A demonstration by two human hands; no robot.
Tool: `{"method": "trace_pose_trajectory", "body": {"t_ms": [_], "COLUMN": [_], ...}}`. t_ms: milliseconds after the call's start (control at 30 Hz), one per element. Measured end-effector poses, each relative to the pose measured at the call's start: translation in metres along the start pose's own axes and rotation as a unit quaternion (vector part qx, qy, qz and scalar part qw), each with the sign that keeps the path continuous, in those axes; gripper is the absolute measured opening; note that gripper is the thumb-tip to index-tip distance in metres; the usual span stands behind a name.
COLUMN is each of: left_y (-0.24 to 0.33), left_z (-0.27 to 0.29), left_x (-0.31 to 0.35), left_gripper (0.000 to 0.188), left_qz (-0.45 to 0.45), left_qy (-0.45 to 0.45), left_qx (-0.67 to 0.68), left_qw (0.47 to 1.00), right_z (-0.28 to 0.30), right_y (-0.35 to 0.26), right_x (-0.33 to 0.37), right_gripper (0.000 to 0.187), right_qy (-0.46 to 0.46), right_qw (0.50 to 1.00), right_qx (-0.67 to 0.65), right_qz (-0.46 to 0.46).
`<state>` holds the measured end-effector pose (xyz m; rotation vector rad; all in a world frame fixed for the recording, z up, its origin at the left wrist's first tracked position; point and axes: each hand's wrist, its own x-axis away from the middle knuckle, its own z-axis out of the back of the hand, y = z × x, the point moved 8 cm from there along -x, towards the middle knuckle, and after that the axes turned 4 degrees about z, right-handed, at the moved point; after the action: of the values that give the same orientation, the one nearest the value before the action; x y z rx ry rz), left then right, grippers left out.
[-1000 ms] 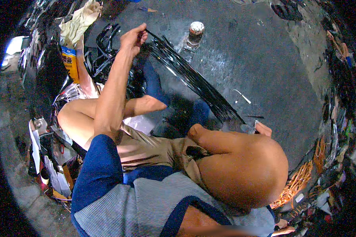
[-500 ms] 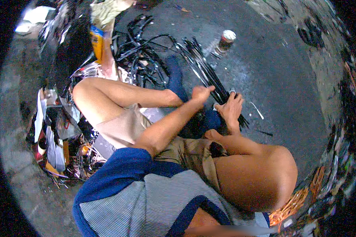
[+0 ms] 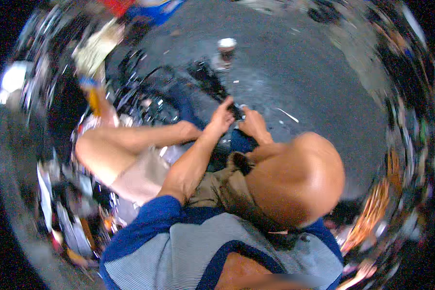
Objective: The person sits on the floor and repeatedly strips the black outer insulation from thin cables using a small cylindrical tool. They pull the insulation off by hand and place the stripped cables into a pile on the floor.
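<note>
I sit on a dark floor with my knees up. A bundle of long black strips (image 3: 212,82) lies on the floor ahead of me, blurred by motion. My left hand (image 3: 221,117) grips the near end of the bundle, fingers curled over it. My right hand (image 3: 253,123) is closed on the same end, just to the right, the two hands almost touching. My blue-socked feet (image 3: 188,108) rest on the floor under the hands.
A small jar with a light lid (image 3: 225,50) stands on the floor beyond the bundle. Tangled black cables (image 3: 145,96) and an orange can (image 3: 94,96) lie to the left. Clutter lines the left and right edges.
My left arm came down from its high reach to the bundle's near end, and both hands closed together on it. The view swung, so the jar now sits nearer the centre.
</note>
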<state>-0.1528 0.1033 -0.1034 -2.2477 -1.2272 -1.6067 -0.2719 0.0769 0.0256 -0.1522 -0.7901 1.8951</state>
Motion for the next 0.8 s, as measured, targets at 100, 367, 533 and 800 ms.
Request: {"method": "trace_pose_trajectory", "body": {"t_ms": [100,367,533,800], "left_y": [0.037,-0.038,-0.073,-0.084], "left_z": [-0.057,-0.134,-0.347,-0.479], "left_x": [0.017,0.001,0.127,0.345], "left_gripper": [0.016,0.023,0.034,0.060], "left_qz": [-0.042,0.069,0.129,-0.214], "left_qy": [-0.169,-0.200,-0.427,-0.619], "left_qx": [0.128,-0.200,-0.274,-0.578], "left_qw": [0.976,0.957,0.852,0.488], "right_z": [0.029,0.074,0.131,0.192], "right_y": [0.022,0.041,0.014,0.032], "right_x": [0.070,0.258,0.371,0.502], "right_gripper": [0.044,0.017,0.021,0.039], "right_qy": [0.215,-0.046,0.248,0.685], "right_qw": [0.972,0.955,0.863,0.613], "right_qx": [-0.098,-0.249,-0.371,-0.262], "right_qz": [0.004,-0.154,-0.235,-0.294]}}
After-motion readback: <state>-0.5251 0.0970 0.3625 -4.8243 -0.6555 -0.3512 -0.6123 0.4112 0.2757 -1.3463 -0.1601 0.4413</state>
